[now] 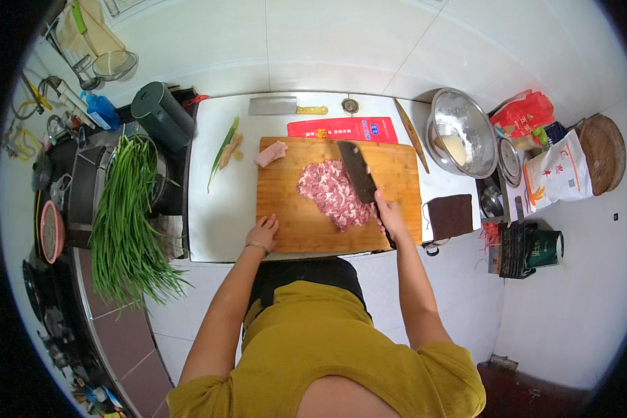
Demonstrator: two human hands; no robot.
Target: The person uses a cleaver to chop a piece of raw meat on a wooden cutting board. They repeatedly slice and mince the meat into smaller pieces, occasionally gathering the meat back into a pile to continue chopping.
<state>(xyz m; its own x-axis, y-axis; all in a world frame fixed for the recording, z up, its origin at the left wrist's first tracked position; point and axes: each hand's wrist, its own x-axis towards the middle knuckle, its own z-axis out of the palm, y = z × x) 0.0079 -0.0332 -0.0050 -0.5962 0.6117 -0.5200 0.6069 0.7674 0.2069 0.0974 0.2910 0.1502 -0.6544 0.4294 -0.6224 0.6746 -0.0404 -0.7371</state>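
Note:
My right hand (pixel 390 214) is wrapped round the handle of a dark-bladed cleaver (pixel 357 171). Its blade stands at the right side of a spread of chopped pink meat (pixel 331 191), touching it. The meat lies mid-way on a wooden cutting board (pixel 285 202). On the board's lower left edge, my left hand (pixel 263 233) lies with fingers resting on the wood, holding nothing. A pale pink chunk of meat (pixel 271 154) sits at the board's upper left corner, apart from the chopped pile.
Behind the board lie a yellow-handled cleaver (pixel 275 106) and a red packet (pixel 355 128). Green onion (pixel 223 153) and ginger (pixel 230 150) are at left, beside a heap of long green leaves (pixel 129 223). A metal bowl (pixel 442 115) and a brown cloth (pixel 451 217) are at right.

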